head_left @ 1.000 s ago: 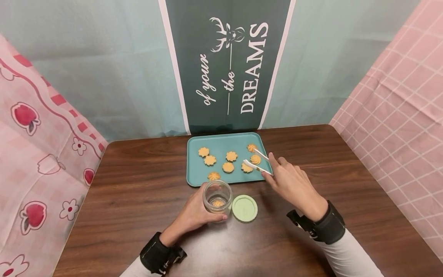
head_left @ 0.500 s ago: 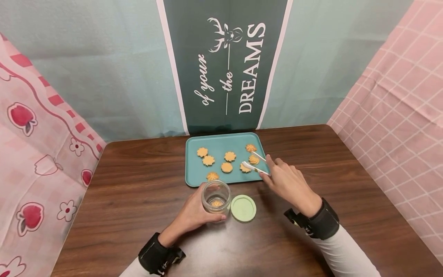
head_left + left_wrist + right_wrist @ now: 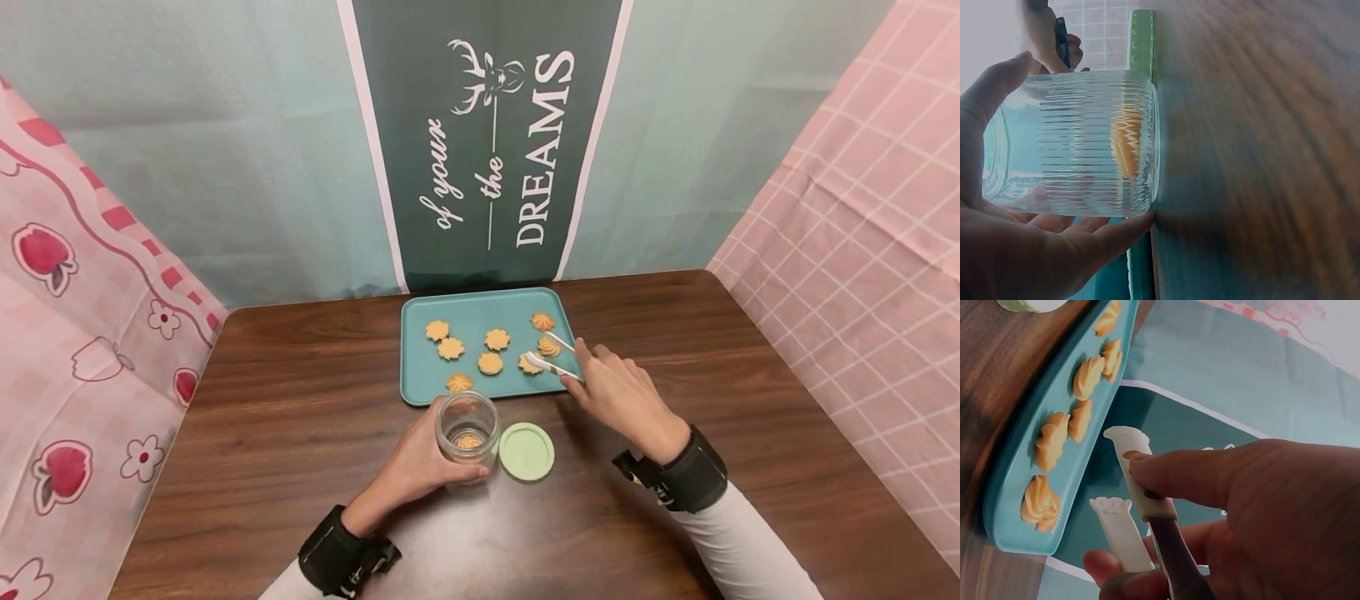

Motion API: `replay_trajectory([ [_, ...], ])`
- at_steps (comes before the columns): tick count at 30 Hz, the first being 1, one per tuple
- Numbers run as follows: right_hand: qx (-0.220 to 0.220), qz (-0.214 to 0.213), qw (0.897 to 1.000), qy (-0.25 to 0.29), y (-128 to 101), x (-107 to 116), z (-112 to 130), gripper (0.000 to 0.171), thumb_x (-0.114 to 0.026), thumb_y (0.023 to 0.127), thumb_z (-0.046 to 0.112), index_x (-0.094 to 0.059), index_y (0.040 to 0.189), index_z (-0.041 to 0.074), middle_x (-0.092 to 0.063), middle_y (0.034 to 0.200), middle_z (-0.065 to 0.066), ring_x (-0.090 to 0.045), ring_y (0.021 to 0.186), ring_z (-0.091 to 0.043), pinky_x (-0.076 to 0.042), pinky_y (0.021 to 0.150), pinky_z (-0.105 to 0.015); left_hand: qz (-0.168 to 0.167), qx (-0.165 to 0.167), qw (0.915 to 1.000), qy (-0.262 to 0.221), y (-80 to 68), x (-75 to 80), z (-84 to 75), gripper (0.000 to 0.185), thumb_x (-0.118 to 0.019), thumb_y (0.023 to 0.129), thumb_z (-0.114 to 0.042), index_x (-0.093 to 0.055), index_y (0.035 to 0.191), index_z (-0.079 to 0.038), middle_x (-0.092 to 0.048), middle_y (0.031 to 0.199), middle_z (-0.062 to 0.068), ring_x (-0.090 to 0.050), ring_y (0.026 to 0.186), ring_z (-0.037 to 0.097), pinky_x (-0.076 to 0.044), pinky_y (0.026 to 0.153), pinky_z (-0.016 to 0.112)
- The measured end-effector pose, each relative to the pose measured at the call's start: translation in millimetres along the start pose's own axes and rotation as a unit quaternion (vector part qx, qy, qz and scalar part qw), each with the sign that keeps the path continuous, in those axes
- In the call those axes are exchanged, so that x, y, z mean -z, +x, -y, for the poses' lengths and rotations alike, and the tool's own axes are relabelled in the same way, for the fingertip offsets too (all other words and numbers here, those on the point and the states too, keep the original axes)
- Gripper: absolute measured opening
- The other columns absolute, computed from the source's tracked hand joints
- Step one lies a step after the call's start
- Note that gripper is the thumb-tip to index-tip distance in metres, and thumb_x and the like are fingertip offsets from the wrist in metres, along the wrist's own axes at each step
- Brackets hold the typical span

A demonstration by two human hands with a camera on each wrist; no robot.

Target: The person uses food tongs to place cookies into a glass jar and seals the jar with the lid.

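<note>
My left hand (image 3: 423, 458) grips a clear ribbed glass jar (image 3: 1085, 144) from the side; the jar stands upright and lidless on the table. One golden piped cookie (image 3: 1126, 145) lies at its bottom. White-tipped tongs (image 3: 1121, 531) are held between the thumb and fingers of my right hand (image 3: 626, 400). Their tips are apart above the right end of the teal tray (image 3: 416, 367), on either side of a swirled cookie (image 3: 549, 346). The near tip overlaps another cookie (image 3: 528, 364) in the head view; whether it touches is unclear.
Several more cookies lie spread on the tray, including a flower-shaped cookie (image 3: 497, 339) and a cookie (image 3: 460, 382) behind the jar. A pale green round lid (image 3: 527, 452) rests right of the jar. Printed cloths hang around the brown table (image 3: 300, 367).
The tongs have moved slightly nearer to me over the tray, their tips still apart. The left hand and jar stay in place; the head view has shifted a little.
</note>
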State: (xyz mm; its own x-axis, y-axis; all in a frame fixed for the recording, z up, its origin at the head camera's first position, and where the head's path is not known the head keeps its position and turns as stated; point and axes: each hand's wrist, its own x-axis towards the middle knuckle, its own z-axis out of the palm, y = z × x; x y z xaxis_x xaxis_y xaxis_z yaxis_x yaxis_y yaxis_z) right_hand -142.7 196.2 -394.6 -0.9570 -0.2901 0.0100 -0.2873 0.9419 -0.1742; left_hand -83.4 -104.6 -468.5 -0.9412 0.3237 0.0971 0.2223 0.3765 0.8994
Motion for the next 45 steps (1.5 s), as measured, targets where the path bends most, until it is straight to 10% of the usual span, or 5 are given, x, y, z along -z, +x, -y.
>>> replay_trajectory([
  [45,-0.011,0.032,0.999,-0.015,7.3,-23.4,1.7,0.068,-0.068,0.103,0.03,-0.047,0.15,-0.015,-0.063,0.113,-0.032,-0.059,0.065,-0.03,-0.05,0.053,-0.045,0.003,0.007,1.0,-0.004,-0.2,-1.6,-1.6,0.088,-0.102,0.067,-0.03,-0.057,0.142,-0.018,-0.068,0.136,0.004,-0.065,0.122,0.023,-0.05,0.106,0.047],
])
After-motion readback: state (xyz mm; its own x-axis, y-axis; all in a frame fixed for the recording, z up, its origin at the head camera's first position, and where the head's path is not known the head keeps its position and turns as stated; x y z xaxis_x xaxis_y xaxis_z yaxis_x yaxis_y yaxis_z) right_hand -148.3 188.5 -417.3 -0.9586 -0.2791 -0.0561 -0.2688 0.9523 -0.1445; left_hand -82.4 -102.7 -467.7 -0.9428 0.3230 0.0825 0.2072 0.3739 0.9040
